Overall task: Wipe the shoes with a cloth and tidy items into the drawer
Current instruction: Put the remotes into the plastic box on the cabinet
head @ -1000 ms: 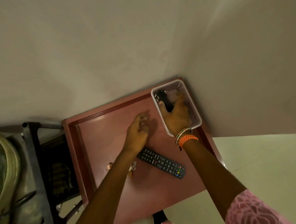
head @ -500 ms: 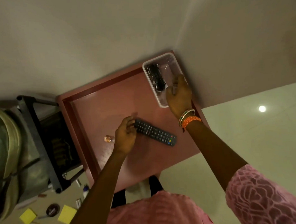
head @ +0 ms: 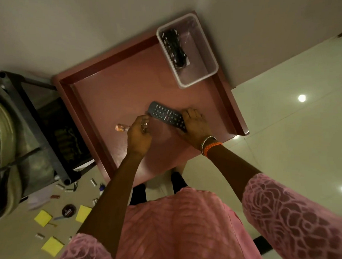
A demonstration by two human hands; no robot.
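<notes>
The pink drawer [head: 84, 105] stands open below me. A black remote [head: 163, 114] lies slantwise on its floor. My right hand [head: 195, 124] grips the remote's near end, fingers wrapped over it. My left hand [head: 139, 136] is curled just left of the remote, with small metal keys [head: 144, 124] showing between its fingers. A small orange-capped bottle [head: 121, 128] lies against that hand's left side. A clear plastic tub [head: 206, 56] sits in the far right corner with a black bundled item [head: 174, 49] inside.
A black metal rack [head: 36, 118] with a bag stands left of the drawer. On the floor below it lie yellow note pads [head: 52, 246], several thread spools [head: 93, 181] and a round dark tin [head: 68, 210]. Glossy tiled floor spreads to the right.
My right hand left the tub and came down onto the remote's near end. My left hand slid from the remote's far tip to just beside the small bottle. The view tilted down.
</notes>
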